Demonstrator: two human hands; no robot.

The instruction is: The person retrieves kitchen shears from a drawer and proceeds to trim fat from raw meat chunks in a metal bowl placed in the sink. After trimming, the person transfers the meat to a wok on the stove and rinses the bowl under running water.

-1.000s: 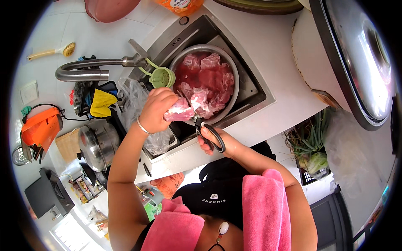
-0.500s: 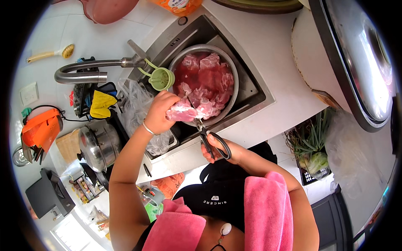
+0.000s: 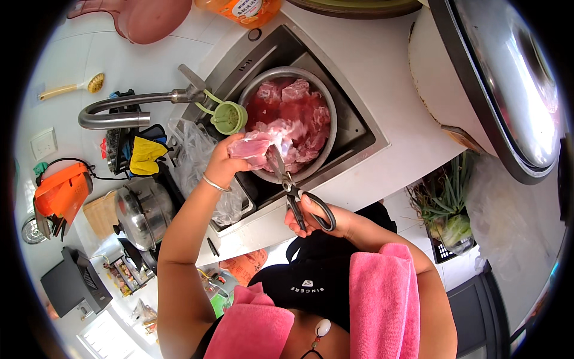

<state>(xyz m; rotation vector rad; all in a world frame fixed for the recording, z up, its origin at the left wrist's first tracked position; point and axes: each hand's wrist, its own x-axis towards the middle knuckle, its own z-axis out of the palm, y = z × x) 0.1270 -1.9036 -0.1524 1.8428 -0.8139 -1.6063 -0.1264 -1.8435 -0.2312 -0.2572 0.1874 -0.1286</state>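
Around eight o'clock on the round, grey metal bowl (image 3: 333, 116) in the stainless-steel sink (image 3: 379, 143), it's the bare left hand (image 3: 222, 164) with fingers closed on a pink, white-streaked slab of raw meat (image 3: 251, 149), right by the rim! Down at six o'clock, the bare right hand (image 3: 311, 215) grips black-handled steel scissors (image 3: 291, 190) by the loops, blades pointing up toward eleven, right at the meat; how deep they bite, nobody can tell from this angle. More raw meat pieces (image 3: 296, 91) sit in reddish liquid, and at nine o'clock a light-green plastic cup (image 3: 228, 118) stands just outside the rim.

Now, that slab looks a tricky customer: soft, floppy, wet and probably slick, with some weight but nothing brittle. Best hold? Surely the thick nine o'clock end, fingers pressed firmly and well back from the steel. The scissors should be stiff and light, safest by those loops.
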